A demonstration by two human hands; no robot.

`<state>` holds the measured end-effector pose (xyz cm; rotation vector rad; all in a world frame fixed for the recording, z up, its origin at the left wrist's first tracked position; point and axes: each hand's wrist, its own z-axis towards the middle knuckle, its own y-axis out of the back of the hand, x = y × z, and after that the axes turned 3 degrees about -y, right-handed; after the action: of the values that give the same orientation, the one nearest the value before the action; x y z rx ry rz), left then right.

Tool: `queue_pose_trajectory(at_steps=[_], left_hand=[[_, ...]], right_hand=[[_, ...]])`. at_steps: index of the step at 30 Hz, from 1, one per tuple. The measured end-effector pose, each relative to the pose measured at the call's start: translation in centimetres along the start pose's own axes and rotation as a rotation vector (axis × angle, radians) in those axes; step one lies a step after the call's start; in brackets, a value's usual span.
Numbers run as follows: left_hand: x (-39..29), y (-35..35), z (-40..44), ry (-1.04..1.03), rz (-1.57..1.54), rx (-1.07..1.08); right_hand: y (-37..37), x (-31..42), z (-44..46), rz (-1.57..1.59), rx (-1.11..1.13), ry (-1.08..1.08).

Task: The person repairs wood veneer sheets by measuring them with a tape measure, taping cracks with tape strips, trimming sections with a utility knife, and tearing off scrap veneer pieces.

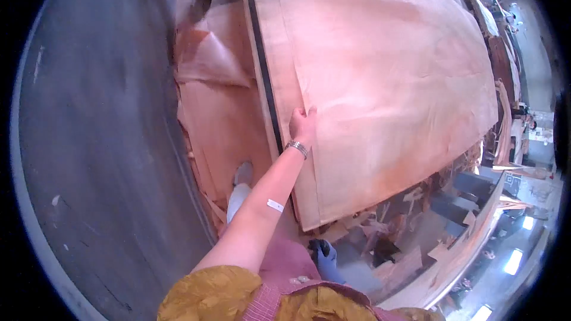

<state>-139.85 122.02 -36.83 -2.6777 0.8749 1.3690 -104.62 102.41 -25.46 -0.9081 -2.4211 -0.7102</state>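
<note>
My bare left hand (302,126), with a metal bracelet at the wrist, is closed in a pinch on the near-left edge of a thin wood veneer sheet (392,89). This broad, pale pinkish sheet lies over a stack, slightly wrinkled by my fingers. Beside the hand runs a narrow strip of the layer beneath (276,53), bordered by a dark edge band. Close to my body, what looks like my right hand (322,251) wears a blue glove with black fingers. Its fingers look curled; whether they hold anything is hidden.
A large dark grey panel (107,131) rises along the left. Loose veneer pieces (217,59) cover the floor between it and the stack, where my shoe (242,173) stands. Scraps (380,241) litter the floor at lower right. More wood sheets (505,77) stand at far right.
</note>
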Motion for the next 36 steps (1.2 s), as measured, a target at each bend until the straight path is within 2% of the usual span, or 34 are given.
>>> queue_pose_trajectory(at_steps=[1, 3, 8, 10, 11, 14, 17, 23, 26, 32, 36], left_hand=[[-0.4, 0.2, 0.7, -0.001, 0.038, 0.000], [-1.3, 0.5, 2.1, -0.028, 0.133, -0.061], [-1.6, 0.7, 4.6, -0.049, 0.145, -0.092], [-1.4, 0.8, 4.8, -0.020, 0.090, -0.054], [-1.1, 0.8, 4.8, -0.078, 0.091, -0.085], [2.8, -0.7, 7.8, -0.157, 0.026, -0.127], [1.7, 0.9, 6.1, -0.169, 0.124, -0.161], [1.5, 3.3, 5.5, -0.115, 0.101, -0.179], [3.4, 3.5, 6.3, -0.101, 0.031, -0.214], [4.9, 4.8, 6.8, -0.068, -0.013, -0.163], [4.4, 5.6, 6.8, 0.038, -0.222, -0.026]], right_hand=[[-0.1, 0.0, 0.2, 0.016, 0.001, -0.002], [-0.3, -1.2, 0.7, -0.161, -0.026, 0.155], [-1.0, -4.2, 2.2, 0.145, 0.026, 0.035], [-1.1, -3.6, 2.1, 0.069, 0.023, 0.042], [-1.2, -3.4, 2.1, 0.029, 0.023, 0.045], [-1.4, -4.4, 2.5, 0.181, 0.065, -0.028], [-1.3, -4.7, 2.7, 0.127, 0.069, -0.049], [-1.6, -4.3, 3.2, 0.075, 0.114, -0.058], [-1.9, -3.9, 3.0, 0.127, 0.109, -0.110], [-2.4, -3.6, 2.7, 0.088, 0.114, -0.117], [-2.1, -5.5, 3.0, 0.082, 0.148, -0.144]])
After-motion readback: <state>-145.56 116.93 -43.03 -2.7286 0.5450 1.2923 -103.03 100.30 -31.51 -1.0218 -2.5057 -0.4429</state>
